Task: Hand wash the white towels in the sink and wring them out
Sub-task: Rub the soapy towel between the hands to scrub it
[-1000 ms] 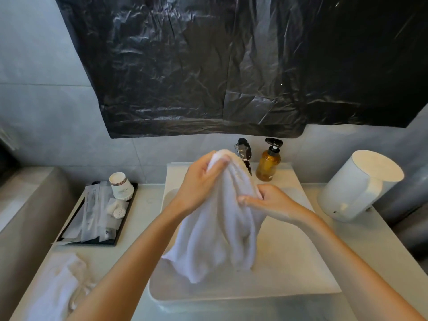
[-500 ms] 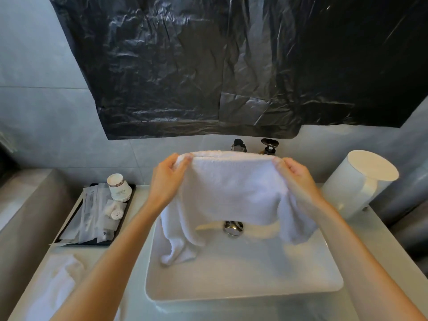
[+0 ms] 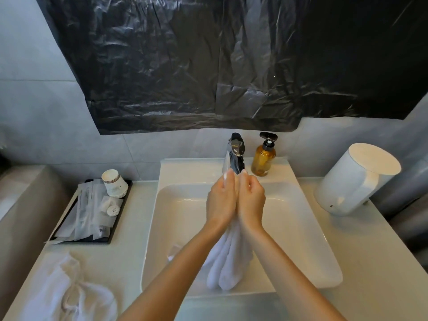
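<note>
Two hands clasp a gathered white towel [image 3: 228,262] over the sink [image 3: 185,169].
The left hand [image 3: 221,201] and right hand [image 3: 252,201] press together, fingers closed around the towel's top; its folds hang into the basin, below the faucet [image 3: 237,154]. A second towel [image 3: 64,294] lies bunched on the tabletop [image 3: 129,262].

2 bare forearms [image 3: 176,269]; left hand [image 3: 221,200], right hand [image 3: 251,202] bare.

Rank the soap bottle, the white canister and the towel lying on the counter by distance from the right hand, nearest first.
1. Soap bottle, just behind the right hand.
2. White canister, right of the sink.
3. Towel on the counter, far left front.
</note>
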### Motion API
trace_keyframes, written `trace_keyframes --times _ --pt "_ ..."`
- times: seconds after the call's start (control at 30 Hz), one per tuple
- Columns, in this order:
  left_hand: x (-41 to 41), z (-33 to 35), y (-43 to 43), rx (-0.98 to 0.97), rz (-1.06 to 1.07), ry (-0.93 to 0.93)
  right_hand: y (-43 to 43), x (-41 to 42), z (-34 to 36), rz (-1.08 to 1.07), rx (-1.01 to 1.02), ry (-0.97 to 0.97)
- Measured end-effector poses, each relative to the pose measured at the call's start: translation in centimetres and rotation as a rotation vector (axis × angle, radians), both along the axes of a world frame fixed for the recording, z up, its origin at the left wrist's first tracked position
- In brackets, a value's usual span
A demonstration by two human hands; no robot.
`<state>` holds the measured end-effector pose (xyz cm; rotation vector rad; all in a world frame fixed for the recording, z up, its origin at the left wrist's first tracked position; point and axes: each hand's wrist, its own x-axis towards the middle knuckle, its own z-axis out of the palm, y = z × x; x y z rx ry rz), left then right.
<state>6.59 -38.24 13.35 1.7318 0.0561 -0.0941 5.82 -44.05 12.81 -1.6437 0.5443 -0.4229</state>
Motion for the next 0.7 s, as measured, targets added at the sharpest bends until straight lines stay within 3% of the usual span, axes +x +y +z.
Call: trace_keyframes --times 0.13,0.33,0.5,0.63,0.7 --pt "1.4 0.6 0.9 -0.072 0.125 -0.006 1.4 -1.0 0.9 0.21 -0.086 -0.032" --pt "-0.4 1.5 -0.3 -0.096 0.076 -0.012 0.0 1.8 2.8 -0.001 -0.049 -0.04" --pt "0.8 1.7 1.0 -0.064 0.179 0.001 1.7 -0.7 1.7 0.216 -0.11 -0.044" --pt "-2.1 0.6 -0.6 -0.065 0.097 0.008 -0.4 2.0 1.9 -0.055 0.044 -0.017" --pt "-0.8 0.7 0.2 -0.039 0.116 -0.003 1.1 0.5 1.4 -0.035 0.013 -0.028"
